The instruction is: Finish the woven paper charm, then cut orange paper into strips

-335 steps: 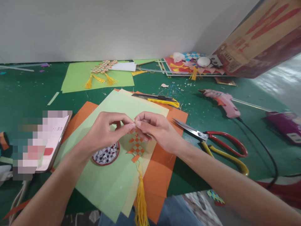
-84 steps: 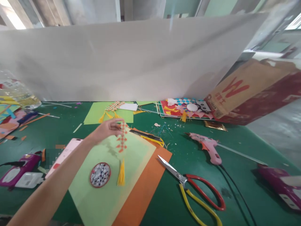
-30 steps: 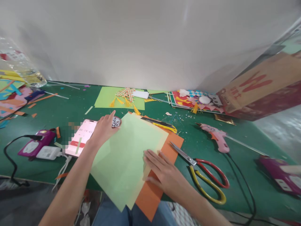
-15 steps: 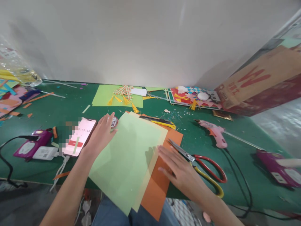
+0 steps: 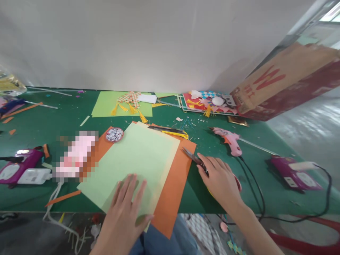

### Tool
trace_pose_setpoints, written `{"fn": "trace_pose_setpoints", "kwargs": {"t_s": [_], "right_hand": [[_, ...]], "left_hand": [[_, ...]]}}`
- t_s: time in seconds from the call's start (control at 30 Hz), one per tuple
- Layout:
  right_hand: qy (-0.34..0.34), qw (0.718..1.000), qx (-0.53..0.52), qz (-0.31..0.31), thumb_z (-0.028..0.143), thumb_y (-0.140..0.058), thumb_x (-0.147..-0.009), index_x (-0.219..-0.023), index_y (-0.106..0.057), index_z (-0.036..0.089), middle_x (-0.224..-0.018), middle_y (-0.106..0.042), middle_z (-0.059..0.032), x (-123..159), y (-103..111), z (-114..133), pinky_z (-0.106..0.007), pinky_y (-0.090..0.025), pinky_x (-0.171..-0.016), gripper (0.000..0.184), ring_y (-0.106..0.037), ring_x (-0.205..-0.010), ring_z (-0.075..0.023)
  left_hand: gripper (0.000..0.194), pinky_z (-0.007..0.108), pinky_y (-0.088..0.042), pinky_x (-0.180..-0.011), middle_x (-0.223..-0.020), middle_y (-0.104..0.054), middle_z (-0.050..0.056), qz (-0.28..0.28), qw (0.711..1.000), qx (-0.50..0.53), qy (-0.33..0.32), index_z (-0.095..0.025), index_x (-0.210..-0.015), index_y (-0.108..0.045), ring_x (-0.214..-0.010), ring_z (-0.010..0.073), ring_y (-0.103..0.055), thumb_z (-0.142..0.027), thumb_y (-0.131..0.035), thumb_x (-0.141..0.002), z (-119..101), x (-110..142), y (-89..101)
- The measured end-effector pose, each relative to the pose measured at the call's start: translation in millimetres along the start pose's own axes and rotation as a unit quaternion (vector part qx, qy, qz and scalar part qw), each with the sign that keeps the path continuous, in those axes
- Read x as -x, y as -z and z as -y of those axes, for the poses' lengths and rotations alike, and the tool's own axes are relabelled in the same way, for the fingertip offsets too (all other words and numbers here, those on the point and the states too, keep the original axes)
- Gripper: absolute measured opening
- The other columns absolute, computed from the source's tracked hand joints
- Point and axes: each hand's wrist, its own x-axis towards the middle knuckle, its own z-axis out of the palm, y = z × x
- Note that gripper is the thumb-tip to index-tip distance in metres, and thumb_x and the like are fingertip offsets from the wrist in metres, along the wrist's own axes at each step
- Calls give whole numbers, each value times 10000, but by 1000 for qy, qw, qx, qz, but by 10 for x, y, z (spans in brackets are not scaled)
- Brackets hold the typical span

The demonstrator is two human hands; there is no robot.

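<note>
My left hand [image 5: 127, 209] lies with its fingers spread on the near part of a light green paper sheet [image 5: 140, 156]. Under that sheet are a cream one and orange sheets [image 5: 176, 177], fanned out at an angle. To the right, my right hand [image 5: 217, 180] is closed over the scissors [image 5: 192, 156] around their pivot. Their metal blades point up and left over the orange paper's edge; the hand covers most of the red and yellow handles. A small round dish of googly eyes [image 5: 114, 135] sits at the stack's upper left corner.
A utility knife [image 5: 170, 131] lies along the paper's top edge. Woven paper ornaments with yellow tassels [image 5: 130, 99] rest on green paper behind. A pink glue gun [image 5: 228, 140], a purple power strip [image 5: 294, 173], a phone [image 5: 77, 156] and a paper bag [image 5: 281, 81] surround the work area.
The checkered tasselled piece I held earlier now lies with the others at the back. My left hand has gone from the dish to the paper's near edge; my right hand has moved onto the scissors.
</note>
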Motion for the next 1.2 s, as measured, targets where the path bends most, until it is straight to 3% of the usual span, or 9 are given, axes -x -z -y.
{"fn": "trace_pose_setpoints", "kwargs": {"t_s": [0.17,0.43,0.6,0.77,0.87,0.97,1.03,1.1,1.2], "right_hand": [[-17,1000,-12,-21,187,-383,-904,-1086,-589,104,-901,-671,-138,1,67,126,-373,-444,-654,288,-578,-779,-257],[31,983,-171,-56,166,-430,-908,-1117,-569,145,-935,-676,-99,125,316,545,-386,-482,-784,252,-605,-868,-231],[58,970,-224,-78,100,-454,-882,-1074,-592,140,-867,-696,-80,102,397,671,-366,-487,-783,239,-622,-803,-203],[18,950,-309,-30,126,-451,-882,-987,-640,144,-814,-700,-78,126,411,816,-346,-485,-666,217,-629,-740,-205],[-99,877,-464,71,248,-470,-887,-925,-669,162,-765,-698,-72,126,468,943,-316,-496,-628,221,-631,-679,-189],[-225,697,-652,197,455,-447,-878,-1067,-640,144,-753,-697,-71,53,550,1045,-285,-493,-555,412,-635,-629,-182],[-275,616,-704,221,550,-435,-851,-1040,-645,136,-741,-686,-66,-21,582,1075,-273,-484,-553,500,-626,-643,-185],[-322,628,-679,204,580,-492,-801,-824,-664,141,-652,-642,-41,-90,577,1072,-264,-462,-558,472,-584,-627,-177],[-394,702,-572,159,567,-576,-710,-471,-460,194,-434,-416,35,-151,520,1022,-254,-375,-495,458,-426,-502,-128]], "left_hand": [[621,474,-406,-997,-1395,-476,137,14,1000,-6,10,-182,-1404,-320,-1300,296,-422,-103,-408,-795,-235,7,27],[802,428,-458,-940,-1294,-571,163,-7,998,-57,23,-123,-1476,-112,-1223,291,-514,36,-328,-720,-321,17,11],[554,359,-512,-873,-1151,-667,150,-60,996,-60,28,-94,-1351,-402,-1061,248,-637,-27,-341,-804,-177,3,41],[319,282,-564,-596,-948,-742,88,-97,993,-42,51,-117,-1053,-621,-787,208,-719,-97,-354,-880,-7,-88,202],[295,276,-560,-571,-873,-753,64,-128,989,-17,74,-127,-1025,-636,-726,197,-722,-143,-363,-911,12,-142,337],[282,285,-569,-681,-964,-739,95,-160,986,-16,46,-92,-1063,-624,-805,197,-718,-99,-405,-887,-105,-163,388],[316,281,-565,-743,-1027,-723,111,-163,986,-16,0,-69,-1079,-615,-889,198,-705,-29,-399,-853,-248,-162,346],[375,259,-559,-769,-1055,-715,106,-156,987,-8,-36,-63,-1076,-619,-959,189,-685,30,-360,-820,-409,-165,270],[359,296,-527,-891,-1191,-648,130,-111,992,11,-66,-51,-1155,-586,-1135,215,-595,-36,-374,-865,-604,-207,173]]}}
